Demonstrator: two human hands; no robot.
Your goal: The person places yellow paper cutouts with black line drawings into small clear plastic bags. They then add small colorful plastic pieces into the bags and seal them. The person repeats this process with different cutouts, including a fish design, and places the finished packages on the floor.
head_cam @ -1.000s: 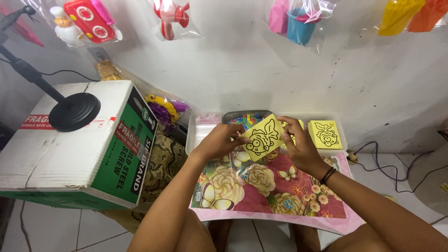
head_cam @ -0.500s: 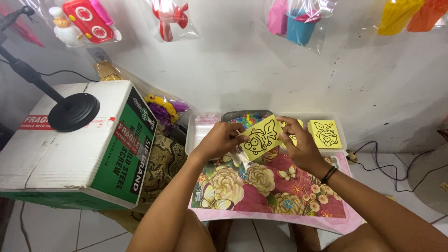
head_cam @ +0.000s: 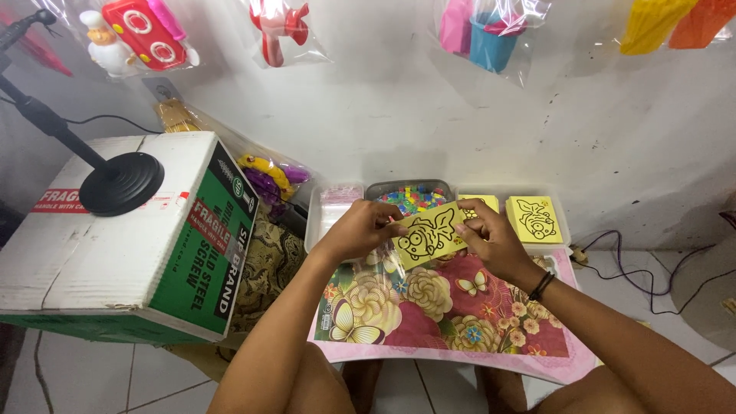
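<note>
Your left hand (head_cam: 359,228) and right hand (head_cam: 491,239) both grip a yellow card (head_cam: 429,234) between them, above the flowered mat (head_cam: 429,322).

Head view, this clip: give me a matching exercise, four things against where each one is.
Things:
1. yellow fish card
2. black round stand base
3. tub of coloured pieces
4. blue toy bucket in plastic bag

Places:
A. hanging on the wall
B. on the cardboard box
C. held between the left hand and right hand
D. in the tray by the wall

Pairs: 1-C, 2-B, 3-D, 4-A
</note>
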